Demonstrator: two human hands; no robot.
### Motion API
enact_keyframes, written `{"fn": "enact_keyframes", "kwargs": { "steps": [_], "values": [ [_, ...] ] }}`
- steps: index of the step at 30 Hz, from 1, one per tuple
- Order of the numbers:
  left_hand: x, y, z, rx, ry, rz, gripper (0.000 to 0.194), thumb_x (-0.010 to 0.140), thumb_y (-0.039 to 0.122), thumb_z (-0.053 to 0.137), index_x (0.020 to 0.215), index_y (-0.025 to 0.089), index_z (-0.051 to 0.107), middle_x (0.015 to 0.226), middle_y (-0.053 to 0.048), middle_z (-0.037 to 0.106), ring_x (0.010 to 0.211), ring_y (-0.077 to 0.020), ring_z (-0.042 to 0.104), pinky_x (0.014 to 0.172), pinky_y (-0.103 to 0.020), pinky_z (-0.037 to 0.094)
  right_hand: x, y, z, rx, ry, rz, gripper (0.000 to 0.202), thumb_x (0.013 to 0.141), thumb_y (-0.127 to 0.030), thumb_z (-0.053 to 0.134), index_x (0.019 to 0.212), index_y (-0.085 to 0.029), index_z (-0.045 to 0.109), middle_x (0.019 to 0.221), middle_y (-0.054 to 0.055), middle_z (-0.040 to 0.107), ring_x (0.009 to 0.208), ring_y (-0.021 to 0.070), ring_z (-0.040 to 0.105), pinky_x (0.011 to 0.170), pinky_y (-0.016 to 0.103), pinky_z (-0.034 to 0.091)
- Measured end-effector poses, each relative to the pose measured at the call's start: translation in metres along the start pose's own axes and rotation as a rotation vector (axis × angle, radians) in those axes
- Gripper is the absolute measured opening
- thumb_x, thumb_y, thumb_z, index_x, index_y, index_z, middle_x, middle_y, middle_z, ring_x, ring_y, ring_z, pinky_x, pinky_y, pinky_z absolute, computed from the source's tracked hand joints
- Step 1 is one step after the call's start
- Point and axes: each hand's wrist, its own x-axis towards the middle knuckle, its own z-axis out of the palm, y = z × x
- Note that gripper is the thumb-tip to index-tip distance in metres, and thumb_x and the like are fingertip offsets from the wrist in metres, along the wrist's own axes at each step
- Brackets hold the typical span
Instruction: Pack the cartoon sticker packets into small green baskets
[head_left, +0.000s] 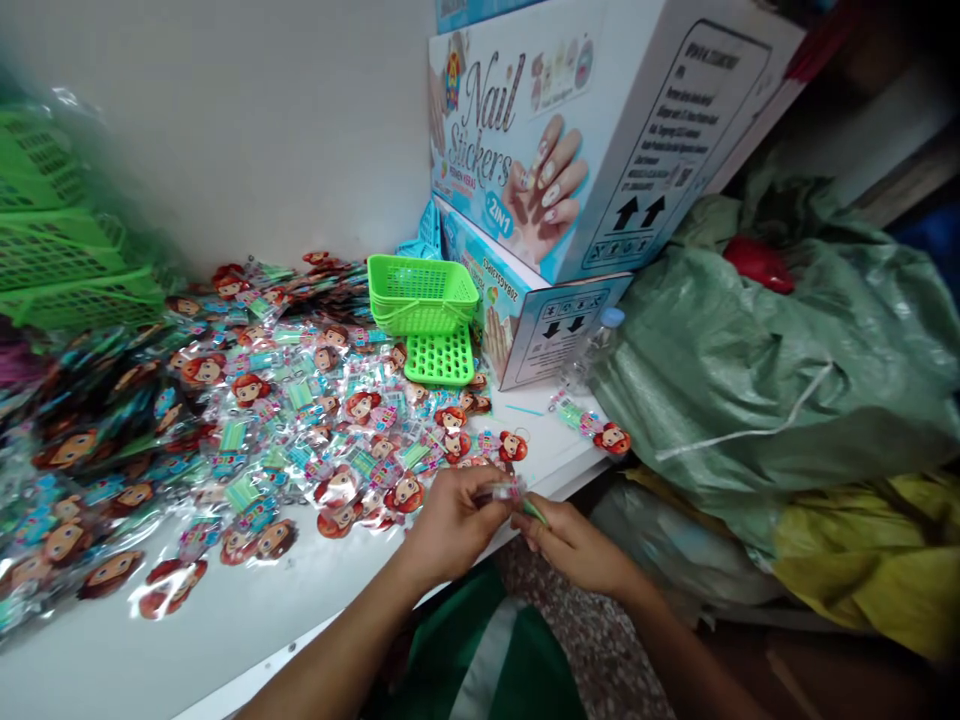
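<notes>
Close to the table's front edge, my left hand [456, 520] pinches a small clear plastic packet [507, 491] between thumb and fingers. Just to its right, my right hand [571, 542] has its fingers closed on thin light-green sticks [534, 510], which touch the packet's end. How far the sticks are inside the packet is hidden by the fingers. Many similar packets [362, 407] with red-haired cartoon heads and green sticks lie spread over the white table to the left. One more packet [592, 425] rests alone on the right, by a thin blue stick [523, 410].
Green plastic baskets [424, 290] stand behind the packets, with taller basket stacks [67, 235] far left. Nail sticker boxes [517, 150] are piled at the back, beside a clear bottle [598, 350]. A large green sack [787, 370] bulges at the right.
</notes>
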Motion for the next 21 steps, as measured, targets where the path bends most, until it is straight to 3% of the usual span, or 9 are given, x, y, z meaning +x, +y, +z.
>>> {"fn": "enact_keyframes", "kwargs": {
  "steps": [3,6,8,10,12,14,18,21],
  "values": [
    [-0.003,-0.002,-0.004,0.087,0.037,0.034,0.013,0.077,0.016,0.052,0.076,0.018,0.065,0.071,-0.002,0.064,0.068,-0.0156,0.055,0.065,-0.024,0.040,0.001,0.001,0.006,-0.055,-0.036,-0.017,0.024,0.094,-0.037,0.037,0.079,-0.022,0.048,0.066,-0.003,0.052,0.062,0.0133,0.050,0.060,0.025,0.036],
    [-0.005,-0.002,-0.014,0.076,0.236,0.029,0.007,0.076,0.018,0.055,0.074,0.018,0.061,0.068,0.000,0.059,0.065,-0.0143,0.053,0.062,-0.022,0.039,0.000,0.017,0.009,-0.040,-0.022,-0.023,0.028,0.093,-0.041,0.038,0.073,-0.022,0.045,0.064,-0.003,0.051,0.061,0.0135,0.050,0.060,0.025,0.037],
    [-0.006,0.000,-0.022,0.066,0.308,-0.028,0.015,0.078,0.028,0.057,0.067,0.018,0.059,0.059,0.002,0.053,0.057,-0.0125,0.048,0.056,-0.022,0.036,0.002,0.030,0.007,0.033,0.090,0.007,0.030,0.093,-0.045,0.036,0.075,-0.022,0.044,0.064,-0.003,0.049,0.058,0.0130,0.049,0.057,0.024,0.038],
    [-0.009,-0.001,-0.027,0.068,0.248,-0.114,0.021,0.078,0.036,0.058,0.069,0.017,0.063,0.054,0.002,0.050,0.051,-0.0118,0.044,0.051,-0.022,0.034,0.010,0.041,0.000,0.025,0.259,0.078,0.033,0.095,-0.047,0.026,0.084,-0.022,0.045,0.066,-0.003,0.049,0.055,0.0131,0.048,0.054,0.024,0.039],
    [-0.013,-0.004,-0.026,0.075,0.170,-0.166,0.024,0.074,0.038,0.063,0.085,0.017,0.068,0.059,0.001,0.054,0.053,-0.0127,0.046,0.052,-0.022,0.035,0.026,0.048,-0.015,-0.181,0.361,0.169,0.035,0.096,-0.044,0.018,0.094,-0.021,0.044,0.071,0.000,0.053,0.060,0.0147,0.052,0.056,0.025,0.041],
    [-0.019,-0.010,-0.020,0.068,0.165,-0.174,0.037,0.069,0.036,0.068,0.102,0.019,0.066,0.071,0.000,0.059,0.059,-0.0132,0.048,0.056,-0.022,0.036,0.052,0.053,-0.035,-0.432,0.361,0.243,0.032,0.097,-0.039,0.021,0.099,-0.019,0.046,0.078,0.004,0.059,0.073,0.0180,0.058,0.066,0.027,0.043],
    [-0.031,-0.023,-0.011,0.002,0.127,-0.218,0.027,0.073,0.039,0.065,0.090,0.018,0.066,0.065,0.003,0.051,0.057,-0.0099,0.040,0.053,-0.020,0.032,0.112,0.063,-0.074,-0.601,0.265,0.356,0.022,0.089,-0.029,0.048,0.103,-0.013,0.053,0.088,0.013,0.063,0.091,0.0253,0.059,0.080,0.035,0.042],
    [-0.036,-0.029,-0.011,-0.057,0.121,-0.251,0.026,0.077,0.041,0.061,0.084,0.016,0.064,0.059,0.005,0.045,0.053,-0.0083,0.036,0.050,-0.020,0.028,0.148,0.069,-0.090,-0.650,0.174,0.426,0.026,0.088,-0.032,0.054,0.105,-0.012,0.056,0.100,0.010,0.062,0.094,0.0218,0.058,0.084,0.039,0.044]
  ]
}}
